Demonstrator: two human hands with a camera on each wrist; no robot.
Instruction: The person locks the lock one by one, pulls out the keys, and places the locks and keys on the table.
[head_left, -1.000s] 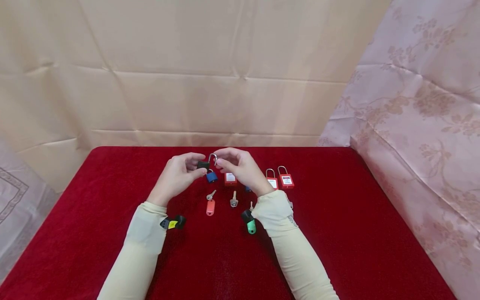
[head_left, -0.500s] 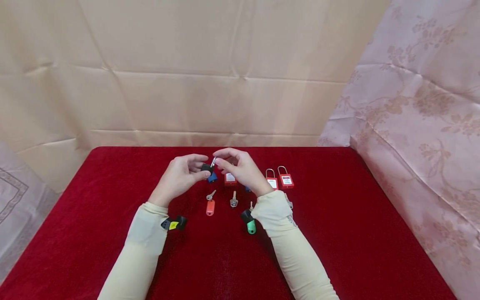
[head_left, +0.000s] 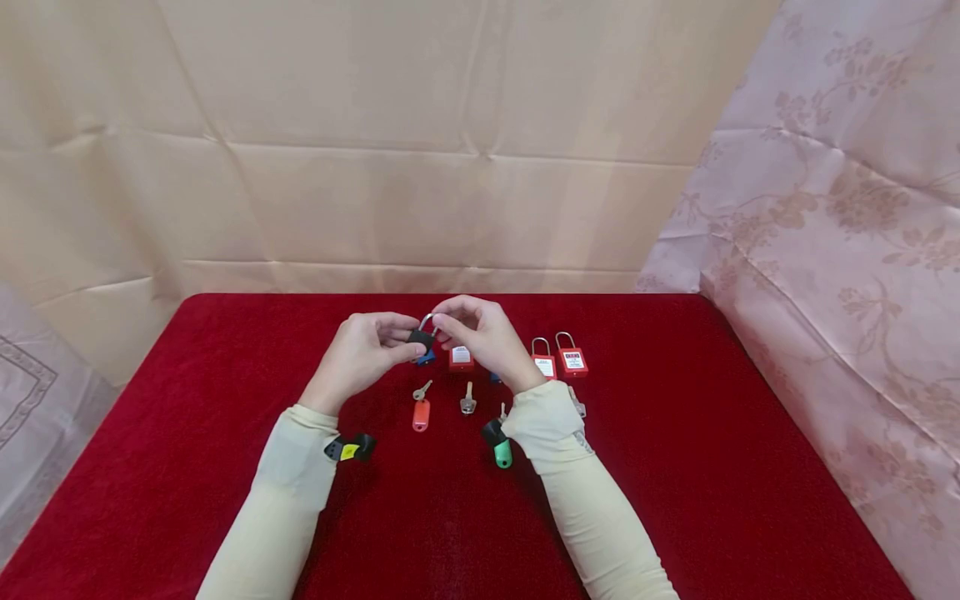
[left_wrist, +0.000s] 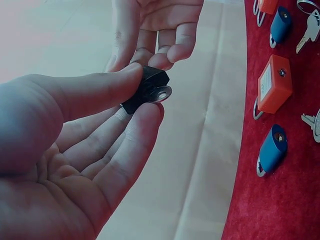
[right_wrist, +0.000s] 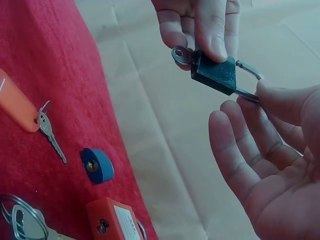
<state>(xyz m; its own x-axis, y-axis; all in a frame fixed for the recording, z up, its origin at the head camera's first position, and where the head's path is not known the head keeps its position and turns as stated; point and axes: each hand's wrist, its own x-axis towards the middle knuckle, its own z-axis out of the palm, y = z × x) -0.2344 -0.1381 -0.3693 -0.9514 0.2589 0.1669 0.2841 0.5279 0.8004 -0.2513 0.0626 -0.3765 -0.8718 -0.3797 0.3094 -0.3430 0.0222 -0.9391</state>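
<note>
Between my two hands, a black padlock (head_left: 421, 337) is held up over the far part of the table. My left hand (head_left: 358, 357) pinches its body between thumb and fingers. A key (right_wrist: 181, 55) sticks out of the padlock's bottom. My right hand (head_left: 483, 337) pinches the silver shackle (right_wrist: 246, 95) with thumb and fingertips. In the right wrist view, the shackle's free end appears out of the body, close to its edge. Right behind the black padlock, a blue padlock (head_left: 427, 358) is partly hidden. A red padlock (head_left: 461, 358) lies beside my right hand.
Two more red padlocks, one (head_left: 544, 365) partly behind my right wrist and another (head_left: 573, 361), lie to the right. Nearer are a key with an orange tag (head_left: 422, 415), a loose-looking key (head_left: 468, 402) and a green tag (head_left: 502, 454). Red cloth (head_left: 420, 517) covers the table.
The black padlock's body has shifted right and slightly towards me with my left hand. Its shackle, seen edge-on half a second ago, shows as a loop again. My right hand has barely moved.
</note>
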